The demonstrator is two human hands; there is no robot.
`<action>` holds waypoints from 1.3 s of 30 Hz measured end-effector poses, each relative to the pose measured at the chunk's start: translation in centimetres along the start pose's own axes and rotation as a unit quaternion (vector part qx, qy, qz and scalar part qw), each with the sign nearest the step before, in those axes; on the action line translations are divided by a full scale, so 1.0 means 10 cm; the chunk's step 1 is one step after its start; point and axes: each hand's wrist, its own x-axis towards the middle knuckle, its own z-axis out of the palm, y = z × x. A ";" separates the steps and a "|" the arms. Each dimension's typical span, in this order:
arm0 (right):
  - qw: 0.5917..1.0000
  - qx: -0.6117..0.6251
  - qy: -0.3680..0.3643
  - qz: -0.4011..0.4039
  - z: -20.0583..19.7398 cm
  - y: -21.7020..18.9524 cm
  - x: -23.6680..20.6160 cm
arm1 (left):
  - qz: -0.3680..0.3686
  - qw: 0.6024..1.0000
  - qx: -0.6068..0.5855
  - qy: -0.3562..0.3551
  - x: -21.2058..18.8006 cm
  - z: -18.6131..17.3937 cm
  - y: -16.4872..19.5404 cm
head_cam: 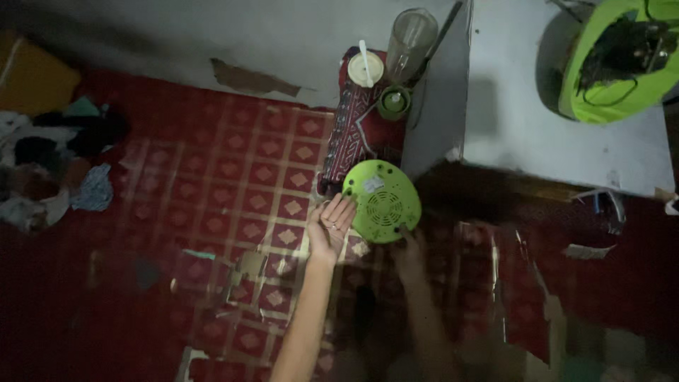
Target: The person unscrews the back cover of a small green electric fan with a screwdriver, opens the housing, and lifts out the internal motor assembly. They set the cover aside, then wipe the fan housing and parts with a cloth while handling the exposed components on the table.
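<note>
The left hand, fingers spread, is bracing the round green appliance base, upturned over the red patterned floor mat, vents exposed; the right hand is gripping its lower rim, grip unclear.

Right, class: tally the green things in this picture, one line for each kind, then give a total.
Round green vented base, by both hands: 1
Small green cup near the wall: 1
Large green housing on the grey cabinet: 1
Total: 3
</note>
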 end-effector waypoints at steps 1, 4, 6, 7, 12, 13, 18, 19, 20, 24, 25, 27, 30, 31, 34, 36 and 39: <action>0.995 0.071 0.042 0.062 0.15 -0.04 0.11 | 0.006 1.000 0.013 -0.005 0.08 0.04 0.07; 0.976 0.173 0.050 0.125 0.48 -0.08 0.39 | 0.002 1.000 0.001 -0.013 0.34 0.13 0.26; 0.979 0.165 0.040 0.115 0.66 -0.08 0.52 | -0.004 1.000 0.006 -0.006 0.53 0.19 0.38; 0.983 0.143 0.049 0.105 0.77 -0.05 0.59 | -0.006 1.000 0.025 0.004 0.61 0.21 0.45; 0.974 0.215 0.027 0.063 1.22 0.00 1.10 | -0.041 0.998 0.048 0.022 1.21 0.36 0.73; 0.975 0.208 0.035 0.068 1.30 0.03 1.21 | -0.052 0.997 0.044 0.019 1.32 0.36 0.78; 0.968 0.245 0.044 -0.007 1.79 0.24 1.78 | -0.103 0.992 0.073 0.002 1.99 0.43 1.11; 0.966 0.254 0.049 -0.026 1.88 0.25 1.93 | -0.125 0.989 0.073 0.027 2.16 0.47 1.16; 0.963 0.261 0.053 -0.045 1.98 0.27 2.07 | -0.146 0.985 0.072 0.054 2.32 0.51 1.23; 0.962 0.248 0.109 -0.036 2.22 0.40 2.39 | -0.167 0.972 0.156 0.046 2.75 0.53 1.44; 0.962 0.240 0.126 -0.029 2.26 0.42 2.46 | -0.172 0.971 0.161 0.047 2.87 0.53 1.48; 0.960 0.236 0.146 -0.039 2.31 0.49 2.55 | -0.191 0.973 0.131 0.022 3.05 0.49 1.52; 0.951 0.259 0.147 -0.082 2.36 0.61 2.64 | -0.274 0.950 -0.044 -0.144 3.26 0.42 1.59; 0.948 0.268 0.145 -0.087 2.36 0.65 2.65 | -0.324 0.899 -0.154 -0.252 3.33 0.41 1.61; 0.976 0.130 0.129 -0.118 2.28 0.72 2.62 | -0.291 0.951 -0.009 -0.099 3.38 0.34 1.57; 0.975 0.136 0.137 -0.107 2.17 0.72 2.63 | -0.243 0.963 0.111 0.022 3.41 0.32 1.54; 0.940 0.295 0.162 -0.063 2.00 0.71 2.58 | -0.259 0.961 0.093 0.003 3.41 0.26 1.54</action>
